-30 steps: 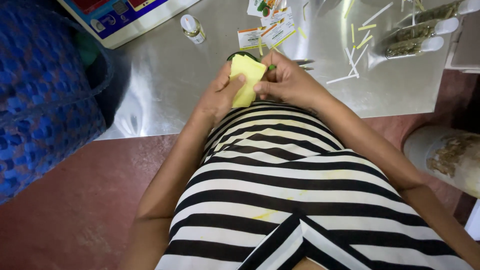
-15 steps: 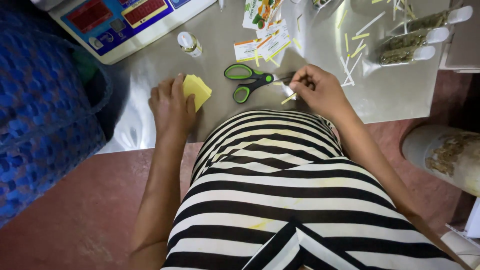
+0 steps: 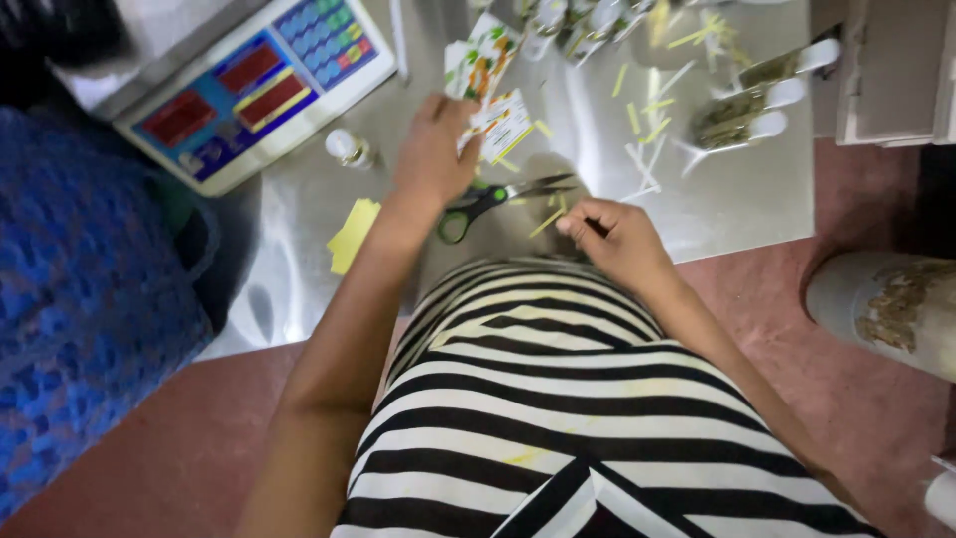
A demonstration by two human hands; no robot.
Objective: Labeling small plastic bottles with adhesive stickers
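A steel tabletop is seen from above, and the scissors with green-and-black handles lying on it serve as landmark. Well to the upper left of the scissors a weighing scale with a blue keypad is set. To their left a stack of yellow paper is laid flat. The left hand is stretched just above the scissors, its fingers reaching printed packets; whether these are gripped cannot be told. The right hand is held just right of the scissors, fingertips pinched on a thin yellow strip. A small white bottle stands upper left of them.
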